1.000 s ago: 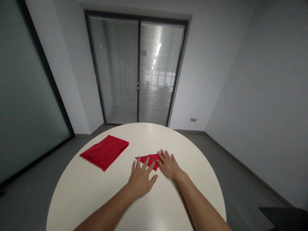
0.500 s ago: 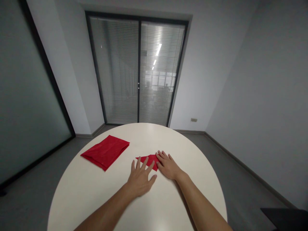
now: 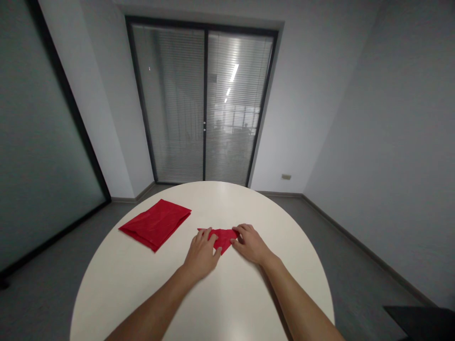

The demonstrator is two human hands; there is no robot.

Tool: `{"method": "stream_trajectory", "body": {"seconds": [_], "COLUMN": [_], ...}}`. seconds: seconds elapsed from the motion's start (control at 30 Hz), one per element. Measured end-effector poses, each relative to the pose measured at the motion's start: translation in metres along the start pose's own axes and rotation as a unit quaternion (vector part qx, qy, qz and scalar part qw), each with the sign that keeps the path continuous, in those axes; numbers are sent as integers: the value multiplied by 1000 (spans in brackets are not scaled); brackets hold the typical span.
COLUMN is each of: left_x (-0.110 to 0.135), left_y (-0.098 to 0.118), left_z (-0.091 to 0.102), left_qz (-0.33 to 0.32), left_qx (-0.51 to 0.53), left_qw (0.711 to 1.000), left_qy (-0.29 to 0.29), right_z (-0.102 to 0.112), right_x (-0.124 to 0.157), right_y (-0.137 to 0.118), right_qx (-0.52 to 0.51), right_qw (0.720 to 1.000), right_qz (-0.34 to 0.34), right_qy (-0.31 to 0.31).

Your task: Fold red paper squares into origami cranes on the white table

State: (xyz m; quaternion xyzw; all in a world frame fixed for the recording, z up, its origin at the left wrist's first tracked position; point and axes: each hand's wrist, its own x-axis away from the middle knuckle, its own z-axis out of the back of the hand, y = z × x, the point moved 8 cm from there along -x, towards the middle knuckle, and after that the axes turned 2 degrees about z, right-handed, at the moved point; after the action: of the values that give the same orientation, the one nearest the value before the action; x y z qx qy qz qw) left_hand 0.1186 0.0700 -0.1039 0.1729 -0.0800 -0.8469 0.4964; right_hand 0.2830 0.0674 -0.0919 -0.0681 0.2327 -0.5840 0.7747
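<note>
A small red folded sheet (image 3: 223, 236), roughly a triangle with its point toward me, lies on the white round table (image 3: 220, 298). I cannot tell whether it is paper or thin cloth. My left hand (image 3: 201, 253) covers its left corner, fingers bent onto it and thumb beside the near point. At the right corner, my right hand (image 3: 250, 244) has curled fingers closed on the edge, with the thumb just below. Both corners are partly hidden under my fingers. A larger red folded sheet (image 3: 156, 223), its layers slightly parted, rests farther left, touched by neither hand.
Beyond the table's far edge stands a glazed double door (image 3: 205, 104) with blinds. A frosted glass panel (image 3: 46, 156) is on the left, a grey wall (image 3: 391, 142) on the right. A dark object (image 3: 419, 322) shows at the lower right.
My left hand has drawn its spread fingers together and bent them onto the sheet's left corner. The right fingers have curled in. The small sheet has turned, its near point shifting left.
</note>
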Motion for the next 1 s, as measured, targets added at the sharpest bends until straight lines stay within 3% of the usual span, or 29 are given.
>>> {"method": "stream_trajectory", "body": {"seconds": [0.2, 0.53, 0.77, 1.0], "left_x": [-3, -7, -9, -8], "left_y": [0, 4, 6, 11], "left_z": [-1, -1, -3, 6], "left_qz": [-54, -115, -141, -166], "left_qx": [36, 52, 53, 84], "left_qw": [998, 992, 989, 982], "left_qy": [7, -9, -14, -27], "right_z": [2, -2, -4, -8], "right_x": [0, -1, 1, 0], "right_y": [1, 17, 17, 13], "right_qx": [-27, -21, -34, -54], "right_qw": [999, 989, 988, 987], "right_qz": [-35, -141, -149, -147], "right_qy": [-13, 26, 19, 27]}}
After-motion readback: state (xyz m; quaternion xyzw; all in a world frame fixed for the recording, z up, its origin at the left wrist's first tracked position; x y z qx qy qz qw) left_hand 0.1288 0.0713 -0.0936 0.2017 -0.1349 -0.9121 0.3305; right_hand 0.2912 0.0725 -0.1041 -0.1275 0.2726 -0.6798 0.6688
